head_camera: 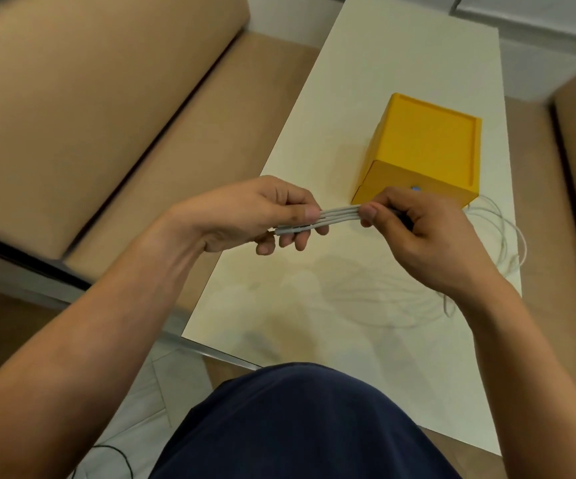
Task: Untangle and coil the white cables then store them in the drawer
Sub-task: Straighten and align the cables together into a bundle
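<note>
Up over the white table [366, 81], both hands on the white cables [340, 216]. Left hand [262, 216]: thumb clamped on top, fingers curled beneath, pinching several strands laid side by side, plug ends poking out past the palm. Right hand [431, 236]: tight grip too, thumb and curled fingers closed on the same strands, just apart from the left. Beyond the right wrist, slack loops [523, 248] trailing onto the table beside the yellow drawer box [424, 143]. Drawer front flush, blue knob [416, 188] peeking above the right knuckles.
</note>
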Available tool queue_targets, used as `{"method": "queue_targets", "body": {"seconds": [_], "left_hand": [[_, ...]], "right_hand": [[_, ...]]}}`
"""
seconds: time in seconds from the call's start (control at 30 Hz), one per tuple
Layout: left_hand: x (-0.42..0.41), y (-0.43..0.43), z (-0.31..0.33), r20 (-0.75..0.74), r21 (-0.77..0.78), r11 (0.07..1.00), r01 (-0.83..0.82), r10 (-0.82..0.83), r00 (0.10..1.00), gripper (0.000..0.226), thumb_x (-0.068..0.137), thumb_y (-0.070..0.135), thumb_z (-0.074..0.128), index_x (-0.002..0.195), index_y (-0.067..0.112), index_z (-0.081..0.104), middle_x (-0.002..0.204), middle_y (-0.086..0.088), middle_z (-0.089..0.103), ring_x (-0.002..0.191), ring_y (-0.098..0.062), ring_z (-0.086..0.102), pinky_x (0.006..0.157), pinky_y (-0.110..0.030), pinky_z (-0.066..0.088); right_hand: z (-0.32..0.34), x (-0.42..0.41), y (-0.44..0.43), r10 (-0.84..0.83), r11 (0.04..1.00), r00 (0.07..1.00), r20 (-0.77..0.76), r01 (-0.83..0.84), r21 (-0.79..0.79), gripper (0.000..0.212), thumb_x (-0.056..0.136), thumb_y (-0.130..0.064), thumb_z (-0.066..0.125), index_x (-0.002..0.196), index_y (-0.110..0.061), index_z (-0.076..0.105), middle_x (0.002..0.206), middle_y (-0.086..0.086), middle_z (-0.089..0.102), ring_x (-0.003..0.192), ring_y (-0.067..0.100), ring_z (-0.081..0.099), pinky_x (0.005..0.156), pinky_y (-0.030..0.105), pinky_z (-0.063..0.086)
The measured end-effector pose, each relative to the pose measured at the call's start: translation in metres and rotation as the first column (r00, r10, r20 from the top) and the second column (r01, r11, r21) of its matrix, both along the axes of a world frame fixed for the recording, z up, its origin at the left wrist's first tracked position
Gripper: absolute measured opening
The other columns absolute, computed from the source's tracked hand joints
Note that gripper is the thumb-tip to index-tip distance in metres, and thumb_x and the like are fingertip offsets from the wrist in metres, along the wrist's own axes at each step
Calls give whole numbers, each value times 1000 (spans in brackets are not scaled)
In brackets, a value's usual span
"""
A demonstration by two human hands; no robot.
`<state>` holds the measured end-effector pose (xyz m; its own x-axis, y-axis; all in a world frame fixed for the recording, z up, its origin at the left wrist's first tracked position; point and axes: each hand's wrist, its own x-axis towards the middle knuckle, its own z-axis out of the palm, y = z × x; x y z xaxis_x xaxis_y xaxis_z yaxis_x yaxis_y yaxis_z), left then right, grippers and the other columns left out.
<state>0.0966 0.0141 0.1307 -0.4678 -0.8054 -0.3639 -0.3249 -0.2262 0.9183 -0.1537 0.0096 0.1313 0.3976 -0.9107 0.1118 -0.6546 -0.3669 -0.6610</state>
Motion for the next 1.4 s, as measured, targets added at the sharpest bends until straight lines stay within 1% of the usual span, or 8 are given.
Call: {"method": "queue_targets", "body": {"seconds": [0.23, 0.47, 0.53, 0.63, 0.73, 0.9, 1.1, 1.4], "left_hand": [[-15, 1, 5, 257, -176, 981, -83, 128, 958, 29, 106, 28, 50, 89, 14, 69, 69, 5, 56, 64, -16, 40, 53, -29, 33], [-21, 4, 6, 276, -292, 952, -89, 173, 945, 27, 100, 37, 63, 86, 14, 69, 66, 2, 49, 44, -4, 36, 44, -15, 30], [-21, 6, 3, 278, -264, 960, -90, 165, 946, 27, 100, 36, 63, 86, 14, 70, 65, 1, 49, 44, -6, 34, 43, -17, 30], [-24, 8, 3, 82, -190, 971, -148, 166, 983, 30, 100, 31, 64, 84, 6, 69, 59, 2, 45, 53, -17, 28, 45, -21, 24], [-21, 8, 5, -69, -163, 951, -263, 255, 965, 29, 101, 24, 62, 83, 0, 65, 56, 5, 42, 50, -11, 28, 43, -18, 21], [-17, 11, 1, -19, -186, 953, -238, 238, 971, 28, 91, 42, 71, 72, 20, 71, 58, 6, 45, 62, -28, 26, 46, -23, 23], [-27, 18, 11, -57, -247, 955, -163, 154, 987, 28, 91, 33, 74, 77, 10, 71, 54, 6, 44, 54, -21, 27, 45, -23, 23], [-17, 13, 13, 92, -68, 998, -19, 25, 995, 28, 98, 32, 63, 94, 10, 80, 67, -7, 49, 52, -12, 33, 43, -22, 25]], "right_hand": [[-3, -3, -13, -43, 999, 999, 26, 43, 31, 18, 97, -37, 67, 81, -28, 69, 60, -4, 57, 55, 11, 45, 51, 30, 32], [-14, 2, -12, -116, 993, 992, 47, 116, 5, 38, 102, -43, 58, 72, -21, 64, 53, -5, 49, 53, 11, 44, 49, 25, 28], [-25, 11, -11, -220, 967, 975, -24, 215, -134, 58, 104, -55, 46, 63, -16, 58, 49, -3, 45, 50, 15, 45, 49, 34, 30], [-40, 23, -16, -372, 890, 914, -160, 303, -340, 65, 105, -58, 31, 61, -13, 51, 49, -1, 40, 50, 26, 44, 48, 31, 22], [-36, 27, -18, -404, 858, 911, -85, 345, -380, 63, 103, -50, 33, 59, -10, 53, 50, 0, 42, 49, 26, 43, 47, 31, 18], [-14, 32, 0, -191, 910, 938, 289, 279, -305, 52, 98, -35, 51, 52, -13, 41, 44, -5, 30, 44, 19, 35, 46, 36, 23], [-34, 23, -16, -383, 829, 920, 81, 380, -410, 53, 98, -34, 49, 51, -16, 33, 43, -3, 29, 43, 20, 31, 48, 27, 16], [-19, 19, -17, -309, 858, 942, 128, 335, -389, 51, 95, -32, 54, 48, -16, 37, 41, -3, 33, 43, 24, 38, 45, 34, 26]]}}
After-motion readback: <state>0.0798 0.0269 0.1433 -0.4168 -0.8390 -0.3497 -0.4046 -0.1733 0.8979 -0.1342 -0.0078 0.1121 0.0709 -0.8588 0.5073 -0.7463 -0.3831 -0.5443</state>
